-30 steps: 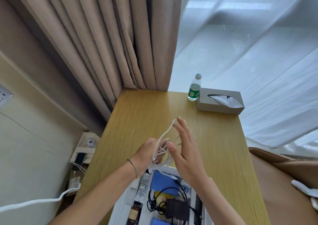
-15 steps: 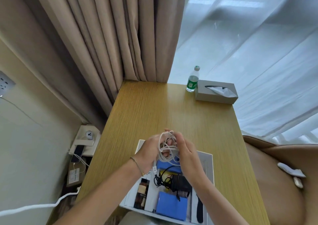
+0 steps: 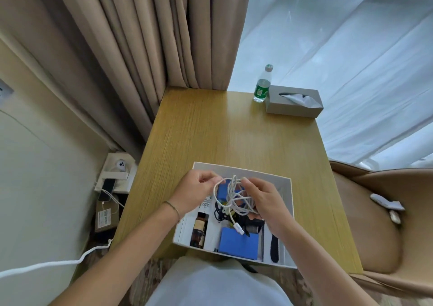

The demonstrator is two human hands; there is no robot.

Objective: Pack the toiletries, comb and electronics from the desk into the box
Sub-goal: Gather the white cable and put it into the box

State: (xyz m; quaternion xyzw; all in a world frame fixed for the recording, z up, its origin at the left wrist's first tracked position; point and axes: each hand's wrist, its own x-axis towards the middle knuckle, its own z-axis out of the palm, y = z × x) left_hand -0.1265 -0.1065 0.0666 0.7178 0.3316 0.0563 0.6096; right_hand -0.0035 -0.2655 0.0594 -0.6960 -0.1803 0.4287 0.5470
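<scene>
A white box (image 3: 287,216) sits at the near edge of the wooden desk (image 3: 234,130). Both hands hover over it with a coiled white cable (image 3: 234,198) between them. My left hand (image 3: 194,189) pinches one loop at the coil's left side. My right hand (image 3: 264,198) grips the bundle from the right, and the cable's plug (image 3: 238,228) dangles into the box. Inside lie a blue pouch (image 3: 239,242), a second blue item (image 3: 222,192), a dark bottle (image 3: 199,232), a black comb (image 3: 274,244), a black charger with its cord (image 3: 251,223) and a tube (image 3: 207,201).
A water bottle (image 3: 262,85) and a grey tissue box (image 3: 294,100) stand at the desk's far right corner. Beige curtains (image 3: 145,48) hang behind. A tan chair (image 3: 379,212) is at the right. Left of the desk a low shelf (image 3: 116,174) holds a phone and cables.
Both hands came down from above the desk to over the box while winding the white cable into a tighter coil. The view tilted down, showing the whole box.
</scene>
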